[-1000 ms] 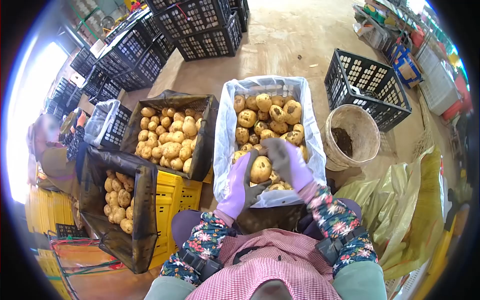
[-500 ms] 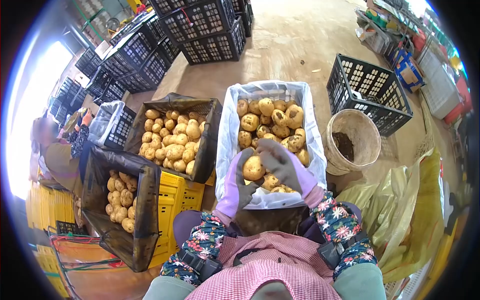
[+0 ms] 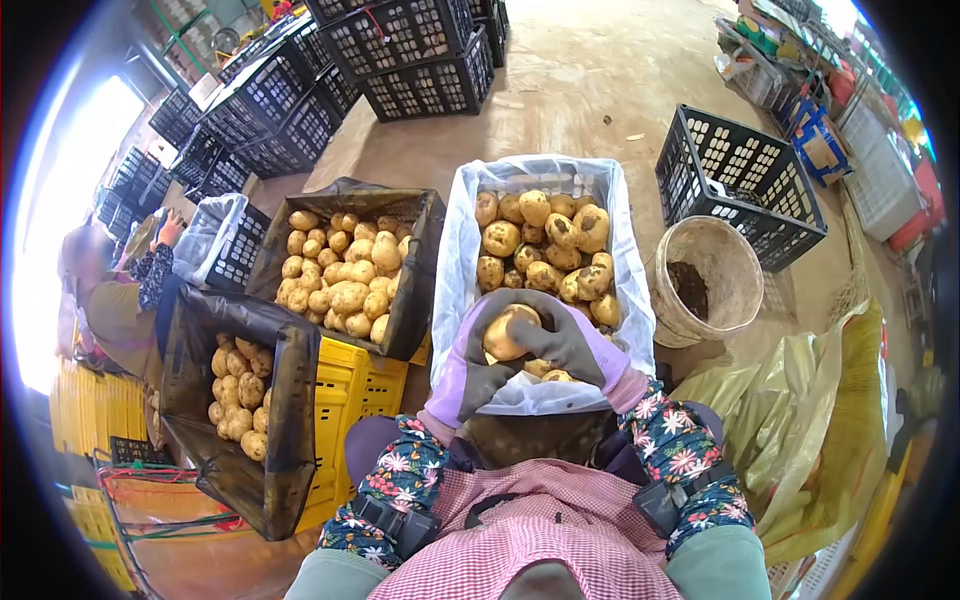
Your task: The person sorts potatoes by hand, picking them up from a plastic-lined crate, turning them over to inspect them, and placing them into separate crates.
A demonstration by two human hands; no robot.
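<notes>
Brown, dust-streaked floor [image 3: 560, 90] stretches ahead of the seated person, with tall stacks of black lattice plastic crates [image 3: 420, 60] at its far left and a black lattice crate [image 3: 745, 150] standing on its right. Near the person's knees sits a crate with a white plastic liner [image 3: 640, 300], holding a pile of earth-smudged yellow potatoes [image 3: 535, 208]. Over its near end, one rounded pale-yellow potato [image 3: 504, 341] lies between the two gloved hands, above the remaining potatoes. The left hand [image 3: 468, 362], in a purple glove with dark grey fingers, curls about its left side; the right hand [image 3: 572, 342], gloved alike, closes over it from the right, its grey thumb laid across the skin. Both hands are equally close, and the potato's long axis cannot be told because fingers cover much of it. Close on the left, the liner's edge runs beside the left hand; beyond it come a crate with a black plastic liner [image 3: 422, 285] full of cleaner-looking potatoes and, nearer the person, a second black-lined crate [image 3: 285, 425] beside yellow plastic crates [image 3: 340, 385]. Past the right edge stands a dirty whitish bucket [image 3: 672, 318], with crumpled yellow-green woven sacks [image 3: 800, 400] nearer the person. Open height remains above the pile, between the liner's raised sides.
</notes>
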